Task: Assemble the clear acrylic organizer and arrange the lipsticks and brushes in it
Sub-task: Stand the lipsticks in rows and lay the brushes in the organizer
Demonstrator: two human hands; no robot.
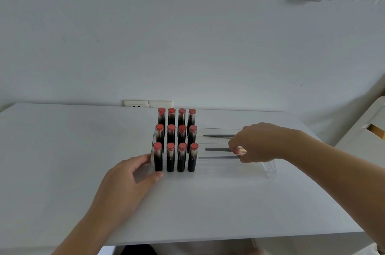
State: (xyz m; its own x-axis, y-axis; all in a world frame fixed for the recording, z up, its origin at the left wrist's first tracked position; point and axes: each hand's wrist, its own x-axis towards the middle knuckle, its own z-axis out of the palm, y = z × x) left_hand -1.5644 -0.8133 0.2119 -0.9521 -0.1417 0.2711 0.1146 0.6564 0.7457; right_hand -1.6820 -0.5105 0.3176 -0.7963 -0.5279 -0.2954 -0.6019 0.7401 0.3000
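Observation:
A clear acrylic organizer (269,169) with three stepped tiers stands on the white table (62,171). Several black lipsticks with red tops (181,157) stand upright in its left half, in three rows. Three slim grey-handled brushes lie across the right half, one per tier: back (218,136), middle (217,149), front (218,157). My left hand (129,177) grips the organizer's left end, thumb at the front corner. My right hand (260,142) pinches the right end of the middle brush, hiding the brush tips.
The table's back edge meets a white wall with a double socket (148,103) right behind the organizer. A white piece of furniture (368,127) stands off the right side. The table's front edge runs close to my body.

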